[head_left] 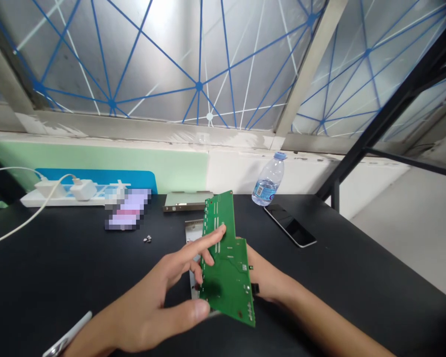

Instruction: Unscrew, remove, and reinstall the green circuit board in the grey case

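A green circuit board (225, 267) is held up on a tilt in front of me, its flat side with solder points toward the camera. My left hand (163, 292) has its fingers spread, the index fingertip against the board's face and the thumb by its lower left edge. My right hand (262, 270) is behind the board, which it supports; its fingers are hidden there. Underneath and partly covered lies a silvery metal case part (193, 233). Another flat metal panel (188, 201) lies behind it.
Small screws (147, 239) lie on the black table (78, 277). Toward the wall are a blurred-out purple item (128, 210) and a white power strip (40, 199) with plugs. On the right are a water bottle (268, 181), a phone (290, 225) and a black frame bar (357, 144).
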`<state>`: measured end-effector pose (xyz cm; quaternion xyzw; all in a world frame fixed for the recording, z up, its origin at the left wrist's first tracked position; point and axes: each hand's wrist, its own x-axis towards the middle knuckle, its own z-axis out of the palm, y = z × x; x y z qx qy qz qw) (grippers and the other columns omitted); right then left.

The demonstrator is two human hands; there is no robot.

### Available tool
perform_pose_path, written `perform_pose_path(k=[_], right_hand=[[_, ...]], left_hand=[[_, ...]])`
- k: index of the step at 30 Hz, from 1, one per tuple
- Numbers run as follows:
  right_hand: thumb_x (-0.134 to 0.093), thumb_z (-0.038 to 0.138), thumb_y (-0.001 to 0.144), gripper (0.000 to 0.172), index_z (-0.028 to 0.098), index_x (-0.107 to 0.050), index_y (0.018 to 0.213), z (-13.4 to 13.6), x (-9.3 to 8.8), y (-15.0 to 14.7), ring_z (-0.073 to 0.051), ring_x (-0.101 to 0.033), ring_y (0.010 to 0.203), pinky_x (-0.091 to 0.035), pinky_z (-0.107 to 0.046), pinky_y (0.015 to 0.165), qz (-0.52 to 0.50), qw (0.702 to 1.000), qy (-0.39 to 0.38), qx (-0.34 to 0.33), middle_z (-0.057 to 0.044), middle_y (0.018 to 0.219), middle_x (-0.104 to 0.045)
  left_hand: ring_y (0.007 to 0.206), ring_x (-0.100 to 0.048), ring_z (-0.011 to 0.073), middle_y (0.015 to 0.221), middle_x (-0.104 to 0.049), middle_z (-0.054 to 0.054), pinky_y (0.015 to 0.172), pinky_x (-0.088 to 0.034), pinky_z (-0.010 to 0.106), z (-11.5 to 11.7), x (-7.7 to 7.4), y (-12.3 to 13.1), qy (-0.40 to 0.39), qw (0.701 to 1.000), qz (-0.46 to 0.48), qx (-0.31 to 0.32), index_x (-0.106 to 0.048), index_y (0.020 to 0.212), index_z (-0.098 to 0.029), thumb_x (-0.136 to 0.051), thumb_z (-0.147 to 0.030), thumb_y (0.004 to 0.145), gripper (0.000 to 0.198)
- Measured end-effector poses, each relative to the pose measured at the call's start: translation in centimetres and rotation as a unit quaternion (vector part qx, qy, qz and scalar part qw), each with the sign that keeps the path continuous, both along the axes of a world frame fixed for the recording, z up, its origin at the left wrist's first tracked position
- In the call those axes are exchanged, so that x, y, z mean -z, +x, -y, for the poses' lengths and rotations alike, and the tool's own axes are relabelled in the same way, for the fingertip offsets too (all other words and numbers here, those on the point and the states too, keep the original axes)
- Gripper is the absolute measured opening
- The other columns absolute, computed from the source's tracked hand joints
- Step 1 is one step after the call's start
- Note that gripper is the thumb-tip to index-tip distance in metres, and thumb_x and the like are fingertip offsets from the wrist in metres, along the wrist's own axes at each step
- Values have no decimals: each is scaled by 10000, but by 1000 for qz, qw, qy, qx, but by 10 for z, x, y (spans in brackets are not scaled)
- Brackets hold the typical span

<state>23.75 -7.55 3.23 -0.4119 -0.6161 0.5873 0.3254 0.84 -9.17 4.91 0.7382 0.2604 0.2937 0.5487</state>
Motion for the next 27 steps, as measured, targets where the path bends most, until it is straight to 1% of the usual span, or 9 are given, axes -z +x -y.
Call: perform_pose_path(k=[4, 6, 9, 13, 16, 18, 22, 24, 27], right_hand=[[-860, 370, 604, 549, 175, -596, 1044, 1, -2, -3, -224, -654, 845, -532, -346, 741, -13, 998, -50, 29, -45, 895, -686], [-846, 366, 631, 482, 186, -592, 1000, -1, -7, -7, -203, -666, 792, -541, -317, 695, -19, 997, -64, 46, -27, 854, -687], [-757, 397, 747, 360, 173, -566, 956, -9, -12, -9, -167, -668, 643, -558, -297, 614, -26, 996, -89, 14, -3, 725, -662], [-706, 394, 789, 338, 191, -490, 952, -20, -8, -1, -140, -605, 456, -540, -281, 479, 12, 998, -38, 43, 69, 580, -560], [-627, 364, 835, 248, 212, -460, 938, -21, -5, 4, -122, -551, 396, -448, -235, 403, 94, 992, 26, 83, 86, 561, -519], [-596, 304, 829, 169, 217, -463, 888, -18, -6, 4, -100, -497, 393, -380, -217, 416, 174, 973, 95, 118, 96, 526, -480], [-595, 251, 753, 143, 209, -468, 703, -13, -8, 1, -89, -407, 448, -279, -241, 484, 344, 894, 231, 170, 79, 476, -455], [-596, 293, 743, 182, 203, -473, 644, -12, -7, -1, -96, -400, 460, -239, -256, 495, 407, 861, 252, 170, 58, 482, -482], [-589, 345, 739, 204, 198, -507, 624, -12, -4, -2, -104, -399, 478, -197, -269, 515, 466, 828, 266, 163, 36, 516, -534]], left_hand=[[1034, -578, 278, 1338, -563, 94, 1014, -445, 486, -1, 1, 2, 8, 999, 5, -32, -341, 1520, -344, -604, -431, 891, 687], [978, -588, 256, 1343, -556, 97, 937, -491, 439, -5, 4, 2, 16, 996, 30, -86, -430, 1469, -328, -595, -436, 901, 601], [947, -593, 230, 1257, -597, 90, 876, -509, 381, -14, 11, 0, 2, 983, 59, -175, -524, 1393, -300, -566, -438, 931, 485], [935, -604, 217, 1126, -663, 78, 889, -504, 372, -27, 18, -2, -58, 969, 83, -227, -601, 1306, -249, -541, -450, 949, 414], [774, -605, 181, 970, -689, 65, 771, -527, 342, -33, 19, -1, -95, 965, 59, -237, -628, 1258, -202, -580, -463, 915, 433], [665, -587, 158, 849, -679, 42, 674, -521, 314, -36, 22, -1, -108, 966, 22, -232, -627, 1243, -177, -605, -464, 886, 458], [528, -553, 128, 635, -587, -37, 589, -481, 280, -42, 32, -1, -115, 968, -46, -218, -622, 1178, -146, -618, -462, 860, 448], [511, -548, 121, 604, -559, -55, 585, -468, 271, -44, 36, -2, -110, 969, -65, -210, -622, 1127, -138, -609, -459, 863, 416], [510, -541, 114, 596, -559, -56, 576, -458, 257, -44, 37, -3, -95, 970, -92, -204, -630, 1035, -131, -617, -452, 851, 370]])
